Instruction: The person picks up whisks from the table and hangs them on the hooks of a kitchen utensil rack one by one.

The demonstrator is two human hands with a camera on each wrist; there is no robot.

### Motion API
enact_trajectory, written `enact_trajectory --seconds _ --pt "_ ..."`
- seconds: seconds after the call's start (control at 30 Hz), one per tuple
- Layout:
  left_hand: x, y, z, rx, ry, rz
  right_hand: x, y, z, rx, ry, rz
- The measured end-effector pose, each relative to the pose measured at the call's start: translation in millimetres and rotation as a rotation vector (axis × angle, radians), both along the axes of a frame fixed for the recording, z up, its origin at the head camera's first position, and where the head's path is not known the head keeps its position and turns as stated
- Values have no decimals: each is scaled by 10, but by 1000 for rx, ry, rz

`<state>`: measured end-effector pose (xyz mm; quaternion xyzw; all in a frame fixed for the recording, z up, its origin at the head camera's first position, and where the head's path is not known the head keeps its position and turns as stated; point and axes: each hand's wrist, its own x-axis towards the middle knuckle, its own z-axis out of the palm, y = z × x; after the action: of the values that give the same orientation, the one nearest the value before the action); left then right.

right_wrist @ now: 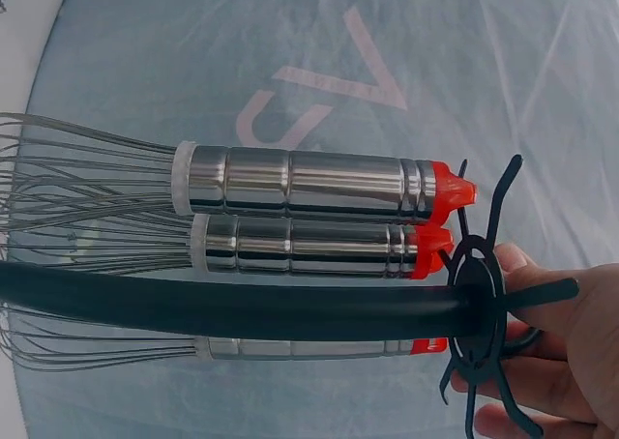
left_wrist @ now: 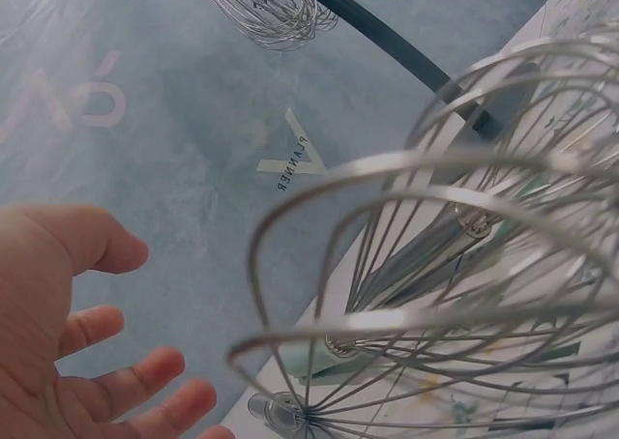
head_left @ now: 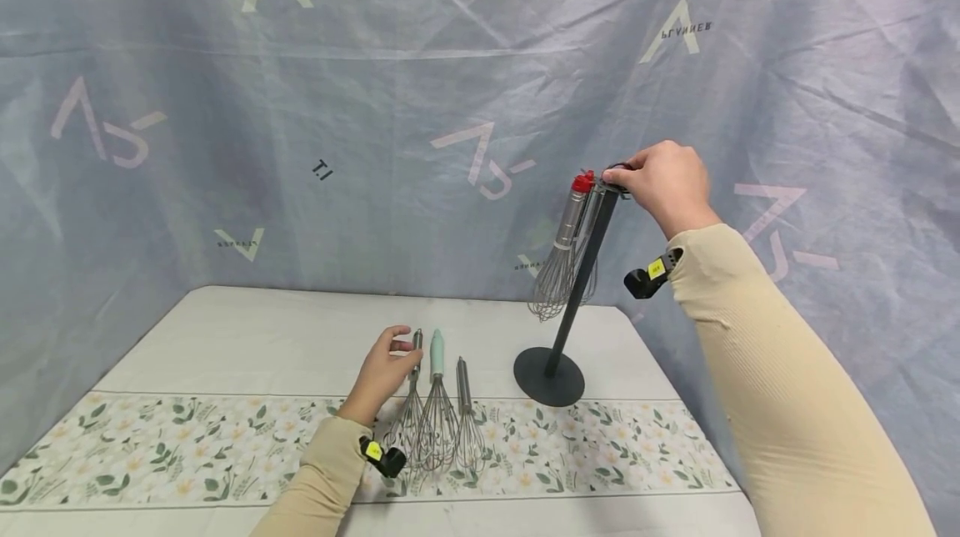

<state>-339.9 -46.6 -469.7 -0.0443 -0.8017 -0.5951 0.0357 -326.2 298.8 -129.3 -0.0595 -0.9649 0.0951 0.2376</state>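
1. my left grip [head_left: 381, 370] is loose, fingers spread apart with nothing held, just beside the steel-handled whisk [head_left: 413, 385] on the worktop [head_left: 240, 337]; whether a fingertip touches it, i cannot tell.
2. next to that lie the mint-handled whisk [head_left: 437, 358] and the slim whisk [head_left: 465, 393].
3. my right grip [head_left: 671, 187] is pinched on the hook ring [right_wrist: 477, 313] atop the dark stand [head_left: 587, 270], where three red-tipped whisks [right_wrist: 314, 183] hang.
4. i judge the step in hand as steadying the stand while reaching for a whisk; the next move seems to call for closing my left grip round that steel handle.
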Motion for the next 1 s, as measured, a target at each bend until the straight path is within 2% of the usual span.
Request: enact_trajectory --seconds 0.4,0.6,0.77,1.0 --pt "-6 16 2 -17 1 2 8 -38 -3 68 7 -48" --pt "-10 7 -30 -8 -4 -7 29 -30 -30 62 15 -14" --pt "-16 -4 -49 -4 -4 -6 17 40 -21 -52 4 112" --pt "-18 -22 -67 -34 -7 13 -9 255 98 -163 -190 333"
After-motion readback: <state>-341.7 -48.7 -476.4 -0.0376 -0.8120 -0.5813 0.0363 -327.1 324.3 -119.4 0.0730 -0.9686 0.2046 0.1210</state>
